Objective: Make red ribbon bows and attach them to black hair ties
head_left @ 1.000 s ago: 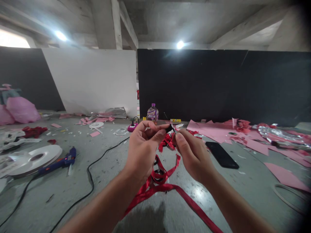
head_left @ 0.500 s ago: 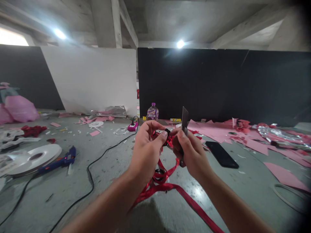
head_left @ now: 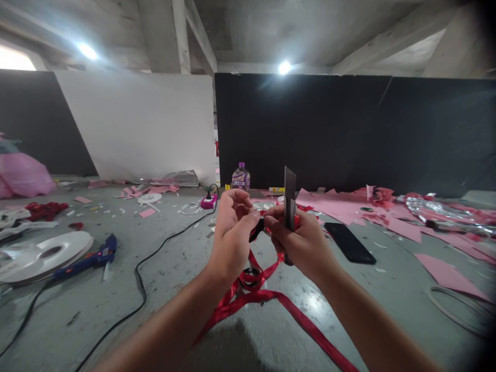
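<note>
Fingers curled, my left hand [head_left: 230, 235] pinches a small black strip [head_left: 256, 230], partly covered by the thumb. My right hand [head_left: 304, 240] grips a box cutter whose flat grey blade [head_left: 290, 196] points upward; most of its handle is hidden in the palm. The right thumb and forefinger are close against the end of the black strip, and I cannot tell whether they pinch it too. Red ribbon [head_left: 267, 295] hangs and lies loosely below both hands, looped around a small dark round piece [head_left: 250, 278].
A black phone [head_left: 349, 243] lies right of my hands, near pink paper sheets [head_left: 445, 274]. To the left are a blue glue gun [head_left: 93, 256], a white ribbon roll [head_left: 73, 245] and a black cable [head_left: 141, 281]. A purple-capped bottle [head_left: 241, 178] stands behind.
The blade has turned so its flat side faces me more. My right thumb has moved left, toward the black strip, and the strip now tilts down between my hands.
</note>
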Action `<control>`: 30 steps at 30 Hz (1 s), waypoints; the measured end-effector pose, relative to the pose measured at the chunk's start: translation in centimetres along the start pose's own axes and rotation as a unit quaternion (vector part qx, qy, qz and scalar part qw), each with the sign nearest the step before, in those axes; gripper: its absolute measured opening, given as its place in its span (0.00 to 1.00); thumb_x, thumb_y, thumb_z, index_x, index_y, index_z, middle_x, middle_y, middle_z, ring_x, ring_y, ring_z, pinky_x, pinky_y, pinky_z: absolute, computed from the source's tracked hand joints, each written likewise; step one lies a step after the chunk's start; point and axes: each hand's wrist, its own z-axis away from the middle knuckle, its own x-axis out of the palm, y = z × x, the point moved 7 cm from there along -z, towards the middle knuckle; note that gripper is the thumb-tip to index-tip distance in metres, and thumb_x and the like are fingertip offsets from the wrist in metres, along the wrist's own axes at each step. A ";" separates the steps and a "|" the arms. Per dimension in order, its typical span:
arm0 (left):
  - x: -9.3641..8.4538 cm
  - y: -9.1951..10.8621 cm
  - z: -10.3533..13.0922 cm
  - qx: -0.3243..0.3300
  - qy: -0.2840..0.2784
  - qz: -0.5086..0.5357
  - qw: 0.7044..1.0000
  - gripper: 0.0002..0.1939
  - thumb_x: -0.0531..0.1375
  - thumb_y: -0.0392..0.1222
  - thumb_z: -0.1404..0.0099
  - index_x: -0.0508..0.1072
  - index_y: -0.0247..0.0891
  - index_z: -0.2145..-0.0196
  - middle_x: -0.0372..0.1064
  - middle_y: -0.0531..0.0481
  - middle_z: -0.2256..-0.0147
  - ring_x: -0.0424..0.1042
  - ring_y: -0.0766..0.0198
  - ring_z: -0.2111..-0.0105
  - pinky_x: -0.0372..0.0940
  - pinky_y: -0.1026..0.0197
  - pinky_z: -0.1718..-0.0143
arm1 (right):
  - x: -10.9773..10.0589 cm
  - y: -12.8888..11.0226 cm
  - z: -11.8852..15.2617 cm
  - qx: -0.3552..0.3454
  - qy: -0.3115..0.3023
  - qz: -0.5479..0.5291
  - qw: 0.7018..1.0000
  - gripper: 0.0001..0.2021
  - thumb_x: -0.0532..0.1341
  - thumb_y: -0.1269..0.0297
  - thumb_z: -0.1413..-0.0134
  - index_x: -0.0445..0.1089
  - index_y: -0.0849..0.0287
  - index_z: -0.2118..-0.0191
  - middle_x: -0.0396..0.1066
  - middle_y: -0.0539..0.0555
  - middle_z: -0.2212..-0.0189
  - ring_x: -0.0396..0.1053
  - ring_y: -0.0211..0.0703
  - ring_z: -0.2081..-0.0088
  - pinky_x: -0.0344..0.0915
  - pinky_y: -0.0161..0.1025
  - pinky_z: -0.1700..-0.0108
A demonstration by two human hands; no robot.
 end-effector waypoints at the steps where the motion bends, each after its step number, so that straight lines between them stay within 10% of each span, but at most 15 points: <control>1: 0.1 -0.3 0.0 -0.020 -0.001 -0.004 1.000 0.11 0.59 0.29 0.41 0.66 0.40 0.61 0.62 0.54 0.66 0.64 0.71 0.68 0.61 0.69 0.67 | -0.1 -0.2 0.0 -0.015 0.002 0.023 1.000 0.12 0.62 0.55 0.41 0.69 0.59 0.65 0.60 0.43 0.85 0.57 0.32 0.83 0.54 0.31 0.81; 9: -0.6 -4.0 0.6 -0.182 0.128 0.115 0.968 0.17 0.52 0.20 0.49 0.63 0.38 0.65 0.63 0.55 0.70 0.66 0.71 0.74 0.60 0.68 0.72 | 1.6 1.7 0.2 -0.002 0.035 0.059 0.998 0.08 0.61 0.60 0.41 0.72 0.60 0.65 0.68 0.49 0.76 0.64 0.36 0.75 0.60 0.34 0.73; 16: -0.5 -3.4 -0.1 -0.152 0.116 0.184 0.964 0.02 0.55 0.33 0.35 0.66 0.37 0.65 0.65 0.52 0.68 0.68 0.67 0.69 0.64 0.63 0.65 | 3.0 3.4 0.5 0.141 0.006 -0.098 0.985 0.13 0.69 0.63 0.55 0.72 0.58 0.62 0.72 0.49 0.72 0.63 0.33 0.78 0.56 0.32 0.78; 21: -0.6 -1.2 -0.8 -0.128 0.098 0.179 0.971 0.11 0.55 0.45 0.33 0.66 0.37 0.71 0.65 0.50 0.68 0.67 0.65 0.67 0.63 0.62 0.64 | 2.1 2.5 0.3 0.149 0.024 -0.175 0.973 0.17 0.72 0.68 0.61 0.72 0.59 0.62 0.71 0.48 0.70 0.63 0.31 0.76 0.56 0.30 0.78; 26: -3.4 0.0 -2.1 -0.073 0.164 0.130 0.975 0.21 0.56 0.35 0.41 0.48 0.38 0.85 0.46 0.55 0.81 0.55 0.68 0.78 0.55 0.62 0.74 | 0.9 2.2 0.1 0.152 0.054 -0.284 0.945 0.20 0.75 0.71 0.63 0.71 0.58 0.60 0.71 0.46 0.70 0.63 0.28 0.76 0.60 0.28 0.76; 30: -3.1 0.7 -2.3 -0.007 0.094 0.043 0.995 0.18 0.53 0.31 0.47 0.47 0.39 0.88 0.42 0.55 0.83 0.49 0.67 0.79 0.51 0.60 0.74 | 0.6 2.3 0.3 0.174 0.062 -0.355 0.916 0.23 0.75 0.72 0.62 0.71 0.56 0.57 0.70 0.45 0.70 0.66 0.28 0.74 0.67 0.26 0.71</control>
